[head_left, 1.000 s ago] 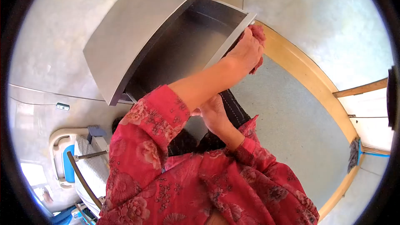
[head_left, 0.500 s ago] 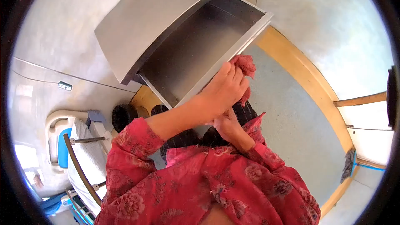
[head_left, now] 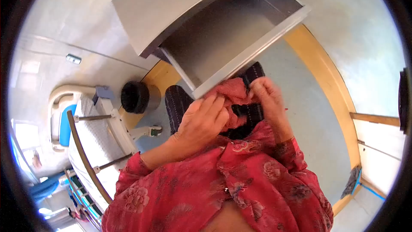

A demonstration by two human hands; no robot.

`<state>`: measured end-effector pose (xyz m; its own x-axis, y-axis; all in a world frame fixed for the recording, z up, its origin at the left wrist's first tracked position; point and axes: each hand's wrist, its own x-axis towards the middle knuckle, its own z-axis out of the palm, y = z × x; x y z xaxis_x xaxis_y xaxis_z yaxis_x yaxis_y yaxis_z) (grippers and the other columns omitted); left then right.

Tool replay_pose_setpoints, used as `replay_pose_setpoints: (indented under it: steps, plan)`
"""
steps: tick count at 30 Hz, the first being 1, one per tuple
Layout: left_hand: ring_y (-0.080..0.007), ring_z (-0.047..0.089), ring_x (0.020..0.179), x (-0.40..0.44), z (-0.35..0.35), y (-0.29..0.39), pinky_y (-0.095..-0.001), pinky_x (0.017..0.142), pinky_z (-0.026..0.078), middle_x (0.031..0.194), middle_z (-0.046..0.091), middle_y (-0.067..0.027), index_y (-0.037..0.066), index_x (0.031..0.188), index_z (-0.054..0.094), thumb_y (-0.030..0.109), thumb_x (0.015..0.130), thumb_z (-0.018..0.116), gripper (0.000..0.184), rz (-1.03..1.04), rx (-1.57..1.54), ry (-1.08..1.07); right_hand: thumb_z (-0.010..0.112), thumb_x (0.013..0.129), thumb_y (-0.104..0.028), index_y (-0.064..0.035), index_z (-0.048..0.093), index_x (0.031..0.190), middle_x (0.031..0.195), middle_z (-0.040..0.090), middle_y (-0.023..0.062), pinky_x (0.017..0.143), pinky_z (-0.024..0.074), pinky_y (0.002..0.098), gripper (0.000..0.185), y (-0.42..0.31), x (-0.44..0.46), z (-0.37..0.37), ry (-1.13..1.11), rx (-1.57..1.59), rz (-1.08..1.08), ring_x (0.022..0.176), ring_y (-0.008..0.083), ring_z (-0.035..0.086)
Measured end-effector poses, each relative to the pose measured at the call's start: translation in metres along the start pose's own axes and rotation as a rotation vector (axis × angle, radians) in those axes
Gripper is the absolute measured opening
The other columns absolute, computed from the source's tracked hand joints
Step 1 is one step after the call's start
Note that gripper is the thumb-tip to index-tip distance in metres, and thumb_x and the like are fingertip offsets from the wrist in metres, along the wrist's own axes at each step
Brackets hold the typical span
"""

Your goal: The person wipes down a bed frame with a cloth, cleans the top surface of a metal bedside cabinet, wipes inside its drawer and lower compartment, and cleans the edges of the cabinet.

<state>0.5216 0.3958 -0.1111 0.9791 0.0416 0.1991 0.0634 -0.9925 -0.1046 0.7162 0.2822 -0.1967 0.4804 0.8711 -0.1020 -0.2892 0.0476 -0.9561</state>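
Observation:
A reddish cloth (head_left: 231, 92) hangs in folds between my two hands, just below the front edge of an open grey drawer (head_left: 253, 49). My left hand (head_left: 204, 118) is closed on the cloth's left side, close to the drawer's lower left corner. On the right, my right hand (head_left: 268, 96) has its fingers bent together at the cloth's right edge, over my dark striped trousers; it is slightly blurred. The drawer sticks out of a grey metal cabinet (head_left: 171, 6), and its inside shows a bare dark bottom.
A black bin (head_left: 135, 97) stands by the wall left of my legs. Farther left is a bed (head_left: 101, 133) with a brown side rail. Pale walls and a yellow skirting band (head_left: 326, 77) border the blue-grey floor. A grey rag (head_left: 352, 181) hangs at the lower right.
My left hand has come back along the drawer front with the cloth, toward my body. My right hand has moved out from beneath my left arm to the cloth's right side. The view has shifted.

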Motion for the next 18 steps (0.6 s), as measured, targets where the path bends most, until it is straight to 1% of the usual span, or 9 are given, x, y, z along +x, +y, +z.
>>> replay_pose_setpoints:
  steps: [3,5,7,8,10,11,13,14,18]
  plan:
    - [-0.0278,0.06,0.109,-0.021,0.004,-0.009,-0.0377,0.09,0.045,0.117,0.062,-0.0158,0.004,0.096,0.058,0.017,0.077,0.06,0.023,-0.035,-0.064,0.108,0.052,0.104,-0.024,-0.0027,0.057,0.112,0.092,0.065,0.0057,0.072,0.0528,0.0265,0.024,-0.023,0.015,0.022,0.046,0.14,-0.063,0.081,0.013,0.063]
    - [-0.0284,0.061,0.108,-0.037,0.009,-0.016,-0.0394,0.091,0.047,0.118,0.062,-0.0163,0.004,0.095,0.058,0.015,0.077,0.061,0.022,-0.05,-0.104,0.168,0.052,0.104,-0.026,-0.0033,0.056,0.112,0.093,0.065,0.007,0.072,0.054,0.0276,0.024,-0.022,0.026,0.033,0.031,0.185,-0.064,0.082,0.0148,0.065]
    - [-0.0325,0.062,0.109,-0.052,0.016,-0.02,-0.0454,0.091,0.05,0.12,0.064,-0.0167,0.003,0.097,0.059,0.005,0.073,0.071,0.026,-0.037,-0.254,0.269,0.052,0.104,-0.027,-0.0039,0.056,0.112,0.093,0.066,0.0084,0.072,0.0552,0.0288,0.025,-0.02,0.033,0.037,0.033,0.225,-0.057,0.082,0.0165,0.066]
    - [-0.0325,0.062,0.109,-0.061,0.024,-0.023,-0.0454,0.091,0.05,0.12,0.064,-0.0167,0.003,0.097,0.059,0.005,0.073,0.071,0.026,-0.052,-0.252,0.267,0.051,0.104,-0.028,-0.0041,0.056,0.112,0.093,0.066,0.0089,0.071,0.056,0.0289,0.026,-0.017,0.037,0.039,0.035,0.282,-0.051,0.081,0.0168,0.067]
    - [-0.0371,0.062,0.106,-0.076,0.04,-0.03,-0.046,0.088,0.05,0.115,0.063,-0.0195,0.002,0.097,0.056,0.004,0.073,0.071,0.029,-0.119,-0.472,0.503,0.051,0.104,-0.029,-0.0042,0.056,0.111,0.092,0.066,0.0094,0.069,0.0568,0.0291,0.027,-0.013,0.043,0.046,0.033,0.332,-0.033,0.08,0.0171,0.067]
    - [-0.0371,0.062,0.106,-0.08,0.041,-0.03,-0.046,0.088,0.05,0.115,0.063,-0.0195,0.002,0.097,0.056,0.004,0.073,0.071,0.029,-0.133,-0.474,0.506,0.051,0.104,-0.03,-0.0038,0.056,0.111,0.091,0.067,0.0094,0.068,0.0571,0.0287,0.027,-0.014,0.045,0.05,0.062,0.316,-0.035,0.078,0.0169,0.068]
    - [-0.0404,0.061,0.104,-0.08,0.043,-0.03,-0.0467,0.088,0.051,0.114,0.062,-0.0206,0.001,0.103,0.054,-0.003,0.068,0.077,0.042,-0.317,-0.503,0.607,0.05,0.104,-0.03,-0.0033,0.056,0.11,0.09,0.067,0.0095,0.067,0.0573,0.0284,0.028,-0.016,0.05,0.054,0.079,0.287,-0.039,0.076,0.0168,0.068]
    - [-0.0404,0.061,0.102,-0.078,0.045,-0.032,-0.0459,0.088,0.052,0.113,0.061,-0.0208,0.001,0.107,0.052,-0.007,0.065,0.078,0.05,-0.335,-0.496,0.642,0.05,0.104,-0.03,-0.0026,0.056,0.11,0.091,0.067,0.01,0.067,0.0573,0.0277,0.028,-0.017,0.053,0.056,0.088,0.246,-0.041,0.075,0.0166,0.068]
    - [-0.0377,0.06,0.103,-0.079,0.059,-0.04,-0.0419,0.09,0.05,0.115,0.059,-0.0222,0.0,0.107,0.051,-0.002,0.073,0.077,0.043,-0.393,-0.475,0.637,0.049,0.105,-0.029,-0.0013,0.056,0.108,0.096,0.069,0.0124,0.069,0.0576,0.028,0.029,-0.023,0.07,0.07,0.052,0.244,-0.059,0.079,0.0177,0.069]
